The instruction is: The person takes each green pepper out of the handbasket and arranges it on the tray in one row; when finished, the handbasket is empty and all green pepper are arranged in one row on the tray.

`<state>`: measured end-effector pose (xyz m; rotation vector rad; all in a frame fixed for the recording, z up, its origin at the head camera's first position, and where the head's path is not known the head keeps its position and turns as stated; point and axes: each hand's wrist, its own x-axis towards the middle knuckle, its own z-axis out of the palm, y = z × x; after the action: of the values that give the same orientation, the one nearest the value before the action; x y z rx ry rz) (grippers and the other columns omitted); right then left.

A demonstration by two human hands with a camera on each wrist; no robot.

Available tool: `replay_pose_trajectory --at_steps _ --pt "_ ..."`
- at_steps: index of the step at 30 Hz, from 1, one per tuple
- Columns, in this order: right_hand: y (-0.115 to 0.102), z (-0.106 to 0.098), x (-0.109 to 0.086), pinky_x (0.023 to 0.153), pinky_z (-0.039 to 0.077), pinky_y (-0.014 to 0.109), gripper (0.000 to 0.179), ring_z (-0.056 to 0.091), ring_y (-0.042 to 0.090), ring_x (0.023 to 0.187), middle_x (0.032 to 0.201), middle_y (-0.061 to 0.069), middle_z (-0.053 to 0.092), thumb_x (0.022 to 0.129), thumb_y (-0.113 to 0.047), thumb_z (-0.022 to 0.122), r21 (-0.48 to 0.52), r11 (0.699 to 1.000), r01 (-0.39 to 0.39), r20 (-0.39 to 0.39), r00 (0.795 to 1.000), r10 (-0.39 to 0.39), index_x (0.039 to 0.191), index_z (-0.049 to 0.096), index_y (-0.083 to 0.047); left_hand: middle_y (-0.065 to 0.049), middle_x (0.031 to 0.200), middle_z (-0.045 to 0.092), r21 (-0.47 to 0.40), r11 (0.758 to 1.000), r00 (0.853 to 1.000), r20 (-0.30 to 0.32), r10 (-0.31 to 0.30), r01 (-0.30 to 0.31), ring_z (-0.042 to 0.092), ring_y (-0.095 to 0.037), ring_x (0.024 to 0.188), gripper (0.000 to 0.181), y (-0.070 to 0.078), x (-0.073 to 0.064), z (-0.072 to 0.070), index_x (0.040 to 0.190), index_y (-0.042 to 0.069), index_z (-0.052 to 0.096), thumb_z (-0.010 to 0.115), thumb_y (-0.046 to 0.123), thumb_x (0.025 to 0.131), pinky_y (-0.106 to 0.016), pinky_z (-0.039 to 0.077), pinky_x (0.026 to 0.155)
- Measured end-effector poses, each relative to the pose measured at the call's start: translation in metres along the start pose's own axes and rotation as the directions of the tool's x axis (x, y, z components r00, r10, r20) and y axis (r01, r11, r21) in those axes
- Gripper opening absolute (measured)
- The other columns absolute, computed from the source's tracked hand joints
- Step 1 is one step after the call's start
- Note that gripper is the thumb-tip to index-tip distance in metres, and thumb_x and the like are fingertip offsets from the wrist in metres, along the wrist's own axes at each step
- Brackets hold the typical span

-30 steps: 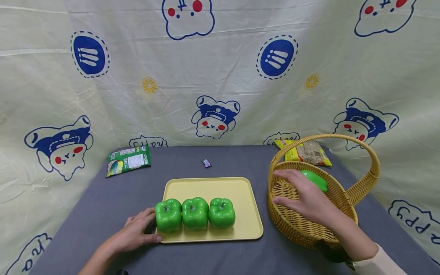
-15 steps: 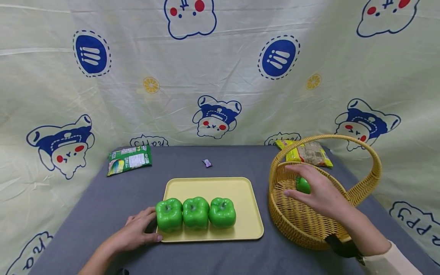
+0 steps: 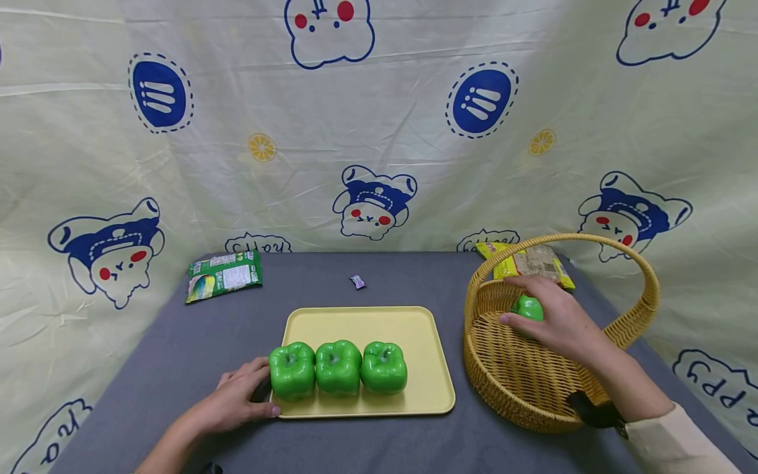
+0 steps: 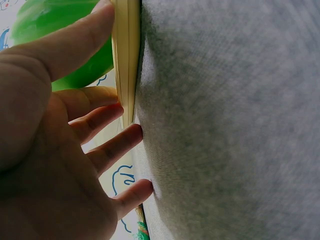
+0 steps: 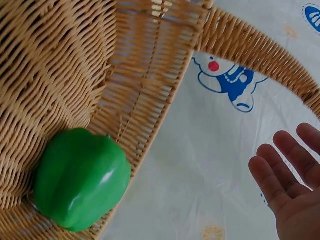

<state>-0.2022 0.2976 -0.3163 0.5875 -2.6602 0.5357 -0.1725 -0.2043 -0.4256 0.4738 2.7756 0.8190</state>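
Observation:
Three green bell peppers (image 3: 338, 368) stand in a row on a pale yellow tray (image 3: 428, 368). My left hand (image 3: 233, 398) rests at the tray's left front corner, fingers extended; in the left wrist view its thumb (image 4: 75, 42) lies at the rim and two fingertips touch the edge. My right hand (image 3: 559, 322) is over the wicker basket (image 3: 494, 388), fingers spread and holding nothing. Another green bell pepper (image 5: 82, 177) lies inside the basket against its wall, apart from the right hand in the right wrist view. In the head view that hand partly hides this pepper.
A green packet (image 3: 225, 276) lies at the back left, and a small purple wrapped piece (image 3: 358, 282) behind the tray. Behind the basket sits a yellow packet (image 3: 535, 263). The basket's tall handle (image 3: 642, 289) arches over it. A printed curtain (image 3: 379, 131) hangs behind the table.
My right hand has shifted right and slightly back over the basket, and the pepper in there shows at a different spot and angle. The left hand, tray and three peppers stay put.

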Motion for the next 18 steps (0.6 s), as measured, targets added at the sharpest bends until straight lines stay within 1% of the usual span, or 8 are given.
replay_pose_trajectory --at_steps 4,10,14,18 --pt "0.007 -0.001 0.003 0.091 0.038 0.060 0.061 0.045 0.041 0.121 0.130 0.020 0.052 0.083 -0.037 0.071 0.006 1.000 -0.023 0.012 1.000 0.023 0.132 0.051 -0.007 -0.012 0.138 0.047 0.000 1.000 1.000 0.000 0.000 0.000 0.040 -0.037 0.131 0.076 0.000 0.000 0.000 0.133 0.005 0.051 0.076 0.045 0.073 -0.061 0.026 0.093" --pt "0.019 -0.001 0.006 0.093 0.037 0.060 0.063 0.043 0.041 0.123 0.134 0.021 0.049 0.084 -0.041 0.069 0.015 0.996 -0.085 0.053 0.995 0.084 0.134 0.049 -0.007 -0.012 0.138 0.048 0.009 1.000 1.000 -0.010 0.018 -0.018 0.041 -0.037 0.130 0.076 0.001 -0.001 0.000 0.132 0.005 0.052 0.076 0.045 0.073 -0.059 0.027 0.091" --pt "0.028 0.000 0.009 0.093 0.037 0.060 0.066 0.044 0.041 0.122 0.136 0.020 0.047 0.086 -0.043 0.066 0.032 0.994 -0.103 0.090 0.991 0.100 0.136 0.046 -0.005 -0.013 0.137 0.048 0.017 0.999 0.999 -0.017 0.037 -0.037 0.042 -0.037 0.129 0.076 0.001 -0.003 0.000 0.132 0.005 0.052 0.076 0.044 0.072 -0.059 0.028 0.091" --pt "0.037 0.001 0.012 0.094 0.037 0.060 0.068 0.045 0.042 0.122 0.138 0.021 0.046 0.087 -0.042 0.065 0.047 0.992 -0.116 0.120 0.987 0.110 0.138 0.044 -0.002 -0.013 0.137 0.047 0.011 1.000 1.000 -0.014 0.027 -0.027 0.041 -0.037 0.130 0.075 0.001 -0.002 0.000 0.132 0.005 0.052 0.077 0.043 0.073 -0.059 0.027 0.091"
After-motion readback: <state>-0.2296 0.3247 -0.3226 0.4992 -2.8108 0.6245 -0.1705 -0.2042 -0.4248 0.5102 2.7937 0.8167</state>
